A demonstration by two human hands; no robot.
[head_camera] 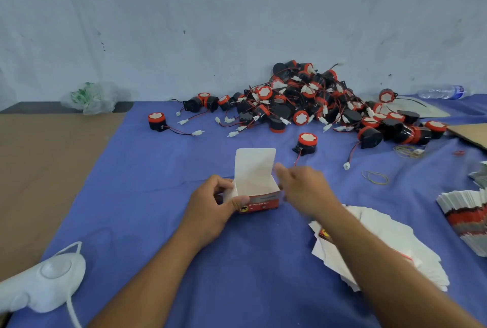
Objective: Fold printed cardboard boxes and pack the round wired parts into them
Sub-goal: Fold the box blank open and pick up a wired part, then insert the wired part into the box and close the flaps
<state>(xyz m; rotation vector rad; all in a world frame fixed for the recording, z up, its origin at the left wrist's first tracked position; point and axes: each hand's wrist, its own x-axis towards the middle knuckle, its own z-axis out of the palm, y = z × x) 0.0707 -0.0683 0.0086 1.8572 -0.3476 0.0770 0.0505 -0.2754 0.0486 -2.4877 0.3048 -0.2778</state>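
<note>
A small printed cardboard box stands upright on the blue cloth, its white top flap raised and its inside showing. My left hand grips its left side, thumb on the red printed front. Blurred by motion, my right hand hovers at the box's right edge with loosely spread fingers and holds nothing. One round black-and-red wired part lies just beyond the box. A big heap of the same parts sits against the wall.
Flat white box blanks lie under my right forearm, and a stack of printed blanks sits at the right edge. Rubber bands lie on the cloth. A white controller rests at lower left. At the back are a plastic bag and a water bottle.
</note>
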